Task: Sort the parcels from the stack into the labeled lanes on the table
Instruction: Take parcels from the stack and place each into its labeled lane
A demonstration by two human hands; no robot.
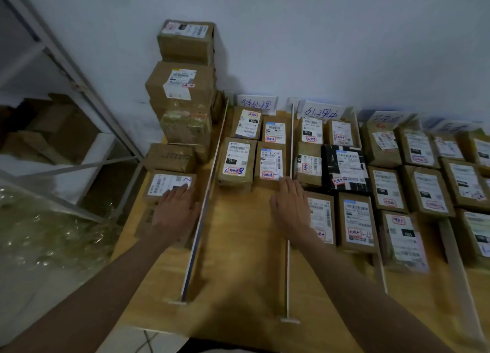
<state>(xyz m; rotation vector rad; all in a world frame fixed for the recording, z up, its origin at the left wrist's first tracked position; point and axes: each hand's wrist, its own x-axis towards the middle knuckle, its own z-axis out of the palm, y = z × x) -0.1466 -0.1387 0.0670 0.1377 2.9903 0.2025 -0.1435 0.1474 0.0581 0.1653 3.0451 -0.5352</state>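
Note:
A tall stack of brown parcels (183,87) stands at the table's back left against the wall. In front of it lies a small labelled parcel (165,184); my left hand (175,209) rests flat on it with straight fingers. My right hand (290,207) hovers open in the first lane, fingertips touching the near edge of a labelled parcel (270,164). That lane holds several parcels under a handwritten sign (256,104). White divider strips (209,193) (289,246) bound the lane.
Lanes to the right hold many labelled parcels, including a black one (346,167), under further signs (322,111). A metal shelf frame (71,82) stands left, with crumpled clear plastic (47,233) below. The wooden table (238,273) reaches toward me.

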